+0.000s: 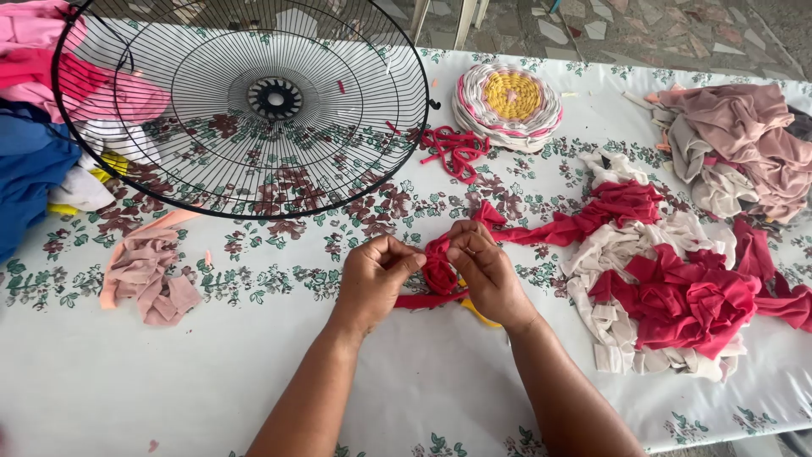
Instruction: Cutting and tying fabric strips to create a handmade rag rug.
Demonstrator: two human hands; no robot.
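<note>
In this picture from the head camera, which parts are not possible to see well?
- Head view: how the red fabric strip is knotted; the fingers of the left hand and right hand cover it.
- Yellow piece: mostly hidden under the right hand.
- Blue cloth: cut off by the left edge.
- Wire fan guard: its top is cut off by the upper edge.

Desk cloth (254, 372): white, green-and-maroon floral print. Fan guard (241, 106): black wire. Held strip (440, 271): red. Round mat (507, 106): yellow centre, pink and cream rings. Scrap pile (668, 288): red and cream.
</note>
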